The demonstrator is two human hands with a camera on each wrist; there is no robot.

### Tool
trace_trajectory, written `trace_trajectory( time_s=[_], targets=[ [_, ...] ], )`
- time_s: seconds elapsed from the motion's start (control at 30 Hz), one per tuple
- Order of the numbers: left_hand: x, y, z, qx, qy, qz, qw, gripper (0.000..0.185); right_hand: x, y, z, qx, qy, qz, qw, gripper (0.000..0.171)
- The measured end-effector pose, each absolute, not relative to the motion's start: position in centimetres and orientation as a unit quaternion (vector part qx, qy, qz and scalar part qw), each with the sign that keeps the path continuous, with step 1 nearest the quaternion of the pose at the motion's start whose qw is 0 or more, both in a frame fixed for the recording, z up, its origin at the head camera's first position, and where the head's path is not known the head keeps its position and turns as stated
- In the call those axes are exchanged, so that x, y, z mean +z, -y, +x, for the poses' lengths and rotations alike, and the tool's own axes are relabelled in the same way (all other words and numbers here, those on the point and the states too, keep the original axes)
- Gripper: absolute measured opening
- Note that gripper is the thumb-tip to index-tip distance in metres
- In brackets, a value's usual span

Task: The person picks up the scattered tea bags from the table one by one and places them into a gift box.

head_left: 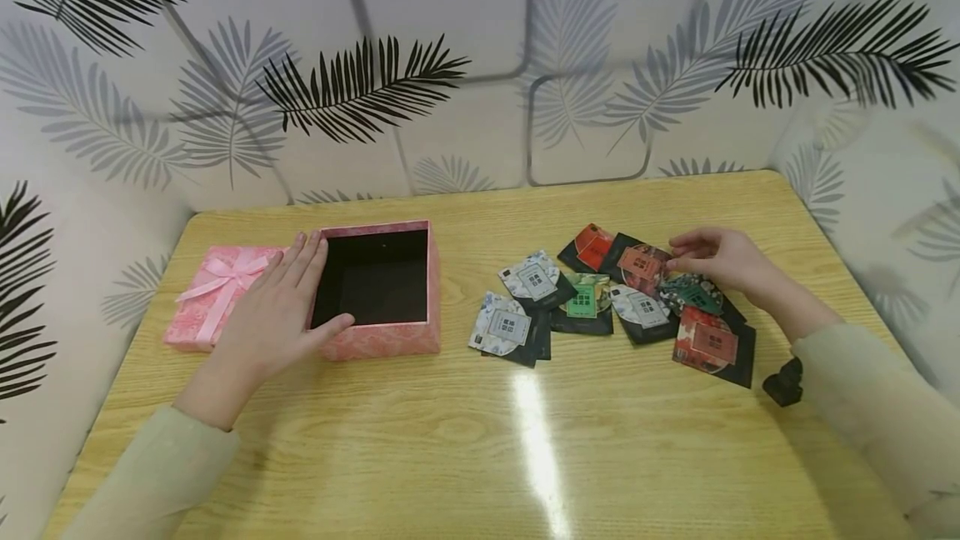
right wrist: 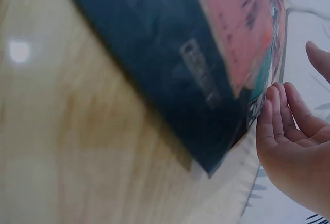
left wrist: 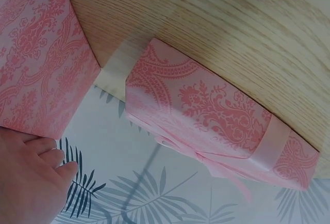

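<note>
My left hand [head_left: 281,311] lies with straight fingers along the left rim of an uncovered pink box [head_left: 382,342], thumb spread toward its front edge. The box's dark inside shows nothing in it. Left of that hand is the pink lid [head_left: 197,300] with a ribbon bow, partly hidden by the hand. My right hand [head_left: 723,261] is over the right end of a group of flat black packets, fingers loosely bent beside a dark-green-labelled packet [head_left: 697,297]. In the right wrist view, its fingertips [right wrist: 278,91] are right at the packets' edge, thumb held apart. A red-labelled packet [right wrist: 154,74] fills the foreground.
Several more packets overlap on the wooden table [head_left: 420,432], among them a white-labelled packet [head_left: 504,325], a green-labelled packet [head_left: 583,304] and an orange-red packet [head_left: 590,248]. A small black object [head_left: 783,382] is beside the right sleeve. Leaf-patterned cloth [head_left: 465,132] rises behind the table.
</note>
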State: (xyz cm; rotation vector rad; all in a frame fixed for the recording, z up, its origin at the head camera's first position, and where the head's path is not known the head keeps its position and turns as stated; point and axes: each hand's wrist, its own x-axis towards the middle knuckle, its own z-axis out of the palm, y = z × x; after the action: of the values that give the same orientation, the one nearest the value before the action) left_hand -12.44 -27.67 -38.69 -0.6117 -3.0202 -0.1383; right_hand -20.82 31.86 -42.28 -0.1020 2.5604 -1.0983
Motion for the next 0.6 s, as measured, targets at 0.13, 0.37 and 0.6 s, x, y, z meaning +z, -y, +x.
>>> trace_trajectory(
  time_s=[0.13,0.37,0.6],
  targets=[
    [-38.7,27.7,-12.5,-0.045,0.979,-0.198,0.030,0.103,-42.4,-32.0,-20.9,-0.393,-0.898,-0.032,0.194,0.059],
    [-38.7,27.6,-12.6,-0.044,0.980,-0.195,0.025,0.103,-42.8,-32.0,-21.4,-0.376,-0.907,-0.034,0.186,0.057],
    [-38.5,27.6,-12.7,-0.045,0.981,-0.190,0.015,0.104,-43.4,-31.7,-21.9,-0.344,-0.923,-0.060,0.164,0.049]
  ],
)
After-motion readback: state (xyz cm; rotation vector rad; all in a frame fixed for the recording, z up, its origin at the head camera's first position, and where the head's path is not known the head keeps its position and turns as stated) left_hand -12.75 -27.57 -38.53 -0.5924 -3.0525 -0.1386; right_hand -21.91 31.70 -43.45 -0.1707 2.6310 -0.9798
